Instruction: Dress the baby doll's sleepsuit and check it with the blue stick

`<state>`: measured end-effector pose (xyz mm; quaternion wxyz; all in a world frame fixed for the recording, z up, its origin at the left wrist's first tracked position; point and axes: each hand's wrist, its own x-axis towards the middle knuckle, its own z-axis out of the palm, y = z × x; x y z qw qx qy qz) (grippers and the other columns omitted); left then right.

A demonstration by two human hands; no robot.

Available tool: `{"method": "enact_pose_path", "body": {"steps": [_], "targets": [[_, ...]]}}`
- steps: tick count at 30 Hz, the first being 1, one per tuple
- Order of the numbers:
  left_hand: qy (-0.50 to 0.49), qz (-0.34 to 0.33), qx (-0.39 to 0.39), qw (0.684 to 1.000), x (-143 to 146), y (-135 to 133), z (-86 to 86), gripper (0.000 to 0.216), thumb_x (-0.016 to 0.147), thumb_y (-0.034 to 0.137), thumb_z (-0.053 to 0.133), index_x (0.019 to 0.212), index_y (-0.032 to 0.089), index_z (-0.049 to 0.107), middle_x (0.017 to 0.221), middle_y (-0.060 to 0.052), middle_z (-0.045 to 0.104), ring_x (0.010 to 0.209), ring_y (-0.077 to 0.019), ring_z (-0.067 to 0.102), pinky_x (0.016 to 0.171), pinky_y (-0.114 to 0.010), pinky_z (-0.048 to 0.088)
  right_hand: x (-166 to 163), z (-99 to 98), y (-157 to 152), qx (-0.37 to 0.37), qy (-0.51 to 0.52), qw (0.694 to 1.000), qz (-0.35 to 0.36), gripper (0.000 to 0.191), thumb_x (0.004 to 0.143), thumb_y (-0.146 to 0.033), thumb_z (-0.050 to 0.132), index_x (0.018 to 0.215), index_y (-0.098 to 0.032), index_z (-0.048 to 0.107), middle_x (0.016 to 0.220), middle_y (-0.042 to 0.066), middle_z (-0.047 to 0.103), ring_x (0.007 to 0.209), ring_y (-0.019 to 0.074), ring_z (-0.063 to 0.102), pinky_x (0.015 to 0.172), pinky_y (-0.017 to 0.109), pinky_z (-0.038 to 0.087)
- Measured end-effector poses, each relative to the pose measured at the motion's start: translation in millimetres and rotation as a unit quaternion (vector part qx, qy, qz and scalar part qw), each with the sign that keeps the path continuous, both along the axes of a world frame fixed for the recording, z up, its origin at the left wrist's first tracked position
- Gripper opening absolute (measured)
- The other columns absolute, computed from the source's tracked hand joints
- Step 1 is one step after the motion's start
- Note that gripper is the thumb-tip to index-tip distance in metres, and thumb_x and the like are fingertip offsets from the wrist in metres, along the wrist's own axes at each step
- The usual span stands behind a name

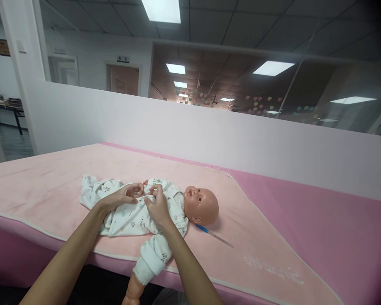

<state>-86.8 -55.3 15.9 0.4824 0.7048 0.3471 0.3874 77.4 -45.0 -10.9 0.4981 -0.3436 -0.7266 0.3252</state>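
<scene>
A baby doll (200,205) lies on its back on a pale pink blanket (51,182), head to the right, dressed in a white printed romper (130,218). My left hand (122,197) pinches the romper's front edge over the doll's chest, fingers closed on the fabric. My right hand (157,205) grips the same front opening from the other side, fingers curled on the cloth. One sleeved doll arm (152,254) hangs over the table's front edge. A thin blue-tipped stick (214,235), perhaps a thermometer, lies beside the doll's head.
The blanket covers a darker pink padded table (320,228) that stretches right. A white partition wall (209,131) stands behind it, with glass panels above. An office room with a desk (6,106) shows at far left.
</scene>
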Motion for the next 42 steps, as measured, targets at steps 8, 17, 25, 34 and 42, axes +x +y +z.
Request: {"method": "enact_pose_path", "body": {"steps": [8, 17, 25, 34, 42], "targets": [[-0.01, -0.005, -0.025, 1.0, -2, 2, -1.7, 0.024, 0.058, 0.019, 0.06, 0.08, 0.021, 0.049, 0.085, 0.0, 0.047, 0.082, -0.0161, 0.045, 0.073, -0.025, 0.038, 1, 1.9, -2, -0.003, 0.006, 1.0, 0.001, 0.024, 0.067, -0.017, 0.045, 0.089, -0.024, 0.037, 0.074, -0.005, 0.058, 0.063, 0.0144, 0.052, 0.064, 0.027, 0.039], [-0.008, 0.005, -0.04, 0.999, -2, 2, -1.7, 0.026, 0.057, 0.02, 0.062, 0.079, 0.021, 0.048, 0.084, 0.0, 0.047, 0.08, -0.0164, 0.046, 0.069, -0.025, 0.04, 1, 3.1, -3, -0.003, 0.013, 1.0, -0.006, 0.023, 0.067, -0.017, 0.046, 0.087, -0.024, 0.038, 0.071, -0.005, 0.056, 0.057, 0.0126, 0.047, 0.059, 0.024, 0.037], [-0.023, 0.004, -0.055, 0.998, -3, 2, -3.0, 0.028, 0.057, 0.016, 0.063, 0.081, 0.02, 0.05, 0.082, 0.001, 0.046, 0.075, -0.0139, 0.044, 0.065, -0.022, 0.037, 1, 4.2, -3, -0.012, 0.026, 1.0, -0.002, 0.023, 0.066, -0.016, 0.047, 0.086, -0.024, 0.039, 0.069, -0.007, 0.054, 0.049, 0.0102, 0.038, 0.056, 0.022, 0.033], [-0.057, 0.002, -0.081, 0.995, -4, 5, -8.3, 0.033, 0.057, 0.012, 0.065, 0.086, 0.02, 0.052, 0.078, 0.002, 0.048, 0.07, -0.0114, 0.044, 0.062, -0.021, 0.035, 1, 3.6, -3, -0.013, 0.038, 0.999, 0.0, 0.023, 0.066, -0.016, 0.048, 0.086, -0.023, 0.039, 0.069, -0.007, 0.053, 0.05, 0.0101, 0.038, 0.055, 0.021, 0.031], [-0.063, 0.0, -0.105, 0.992, -6, 7, -10.6, 0.032, 0.057, 0.011, 0.065, 0.086, 0.02, 0.052, 0.063, 0.007, 0.045, 0.055, -0.0073, 0.038, 0.052, -0.018, 0.029, 2, 3.7, -5, -0.027, 0.049, 0.998, 0.005, 0.023, 0.066, -0.015, 0.049, 0.085, -0.023, 0.039, 0.07, -0.007, 0.055, 0.057, 0.0111, 0.044, 0.057, 0.021, 0.033]]}}
